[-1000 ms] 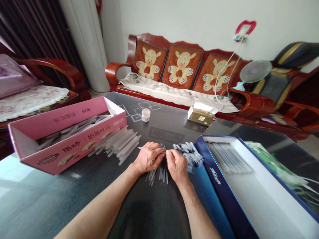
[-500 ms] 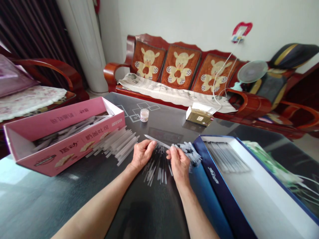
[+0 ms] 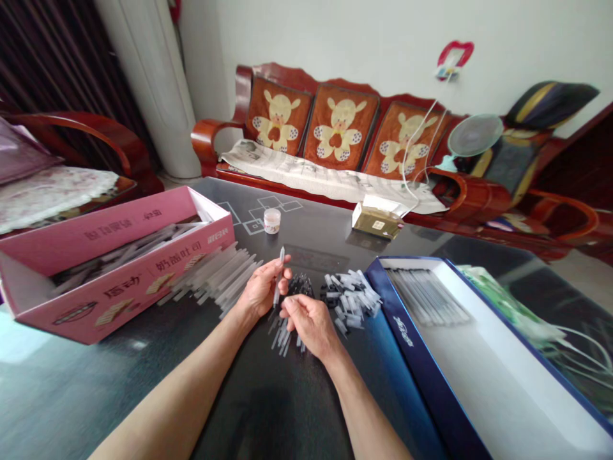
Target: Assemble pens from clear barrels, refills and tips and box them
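Observation:
My left hand (image 3: pixel 262 291) grips a thin clear plastic tube (image 3: pixel 278 276) upright between thumb and fingers. My right hand (image 3: pixel 309 321) sits just to its right with the fingers curled together, and they hide whatever may be in them. Under both hands lies a scatter of thin clear tubes (image 3: pixel 282 335). A small heap of dark-tipped parts (image 3: pixel 300 285) lies beyond the fingers. To the right of it is a heap of short clear tubes (image 3: pixel 351 304). On the left, a pile of longer translucent tubes (image 3: pixel 215 278) lies close to my left wrist.
A pink cardboard box (image 3: pixel 119 294) holding similar tubes lies open on the dark table (image 3: pixel 316 252) at left. At right stands a blue white-lined box (image 3: pixel 426 338) with tubes in rows. Farther off are a small jar (image 3: pixel 272 221) and a cardboard packet (image 3: pixel 376 222); a wooden sofa stands behind.
The long tube that lay across between my hands is gone from there; my left hand now holds a tube upright. My right hand has moved left and closer to the left hand.

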Available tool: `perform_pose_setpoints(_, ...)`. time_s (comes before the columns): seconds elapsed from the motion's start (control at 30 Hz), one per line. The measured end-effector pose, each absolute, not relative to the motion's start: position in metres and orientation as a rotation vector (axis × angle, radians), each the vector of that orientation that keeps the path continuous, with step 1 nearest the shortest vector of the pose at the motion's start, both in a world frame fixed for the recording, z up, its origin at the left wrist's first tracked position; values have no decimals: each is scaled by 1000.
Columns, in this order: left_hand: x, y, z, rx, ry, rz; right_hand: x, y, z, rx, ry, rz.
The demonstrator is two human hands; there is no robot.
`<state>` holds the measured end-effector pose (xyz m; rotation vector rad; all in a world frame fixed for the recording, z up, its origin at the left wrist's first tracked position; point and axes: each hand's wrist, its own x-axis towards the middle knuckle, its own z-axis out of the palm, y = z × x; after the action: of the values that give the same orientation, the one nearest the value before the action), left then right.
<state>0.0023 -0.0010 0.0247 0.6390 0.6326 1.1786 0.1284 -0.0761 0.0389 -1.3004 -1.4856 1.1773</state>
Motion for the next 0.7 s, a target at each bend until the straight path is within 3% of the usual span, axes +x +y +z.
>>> perform_pose_setpoints(0.3, 4, 0, 21, 769, 681, 1128, 205, -47, 19, -1603, -1585, 255)
perform_pose_setpoints(0.5, 7, -1, 18, 1018, 743, 1112, 213, -28, 36, -1731, -2007, 91)
perform_pose_setpoints(0.7, 5, -1, 18, 1066, 737, 1082, 232, -22, 54, -1803, -2061, 146)
